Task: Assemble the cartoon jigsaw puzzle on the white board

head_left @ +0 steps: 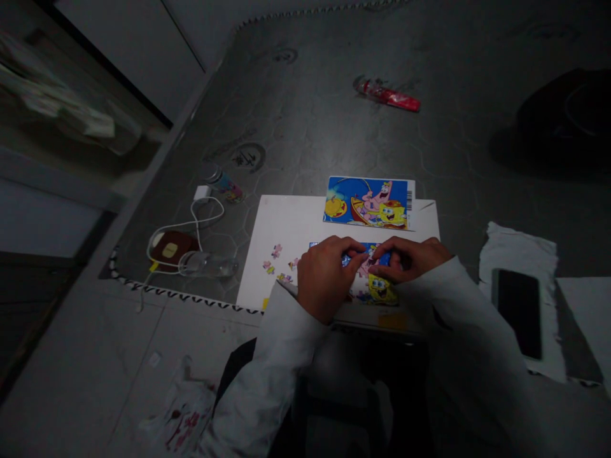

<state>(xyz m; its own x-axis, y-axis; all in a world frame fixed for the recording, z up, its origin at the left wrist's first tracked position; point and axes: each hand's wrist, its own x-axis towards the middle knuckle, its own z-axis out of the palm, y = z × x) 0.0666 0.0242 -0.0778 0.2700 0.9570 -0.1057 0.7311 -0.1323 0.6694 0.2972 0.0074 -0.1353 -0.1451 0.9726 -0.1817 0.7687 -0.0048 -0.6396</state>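
Observation:
A partly assembled jigsaw puzzle (382,289) with a yellow cartoon sponge lies on a white board (281,222). Over its left part, my left hand (327,273) is closed, thumb and forefinger pinched at a puzzle piece. My right hand (413,259) comes in from the other side, its fingers also pinched at a piece near the puzzle's top edge. The fingertips almost meet and hide much of the picture. Several loose puzzle pieces (268,267) are scattered left of my left hand. Beyond the hands lies a picture card (367,203) showing cartoon figures.
Left of the board are a clear bottle (210,264), a brown box (174,248) with a white cable, and a colourful tube (226,184). A phone (518,312) rests on a white cloth (518,245) at right. Farther back are a red packet (389,95) and a dark object (563,121).

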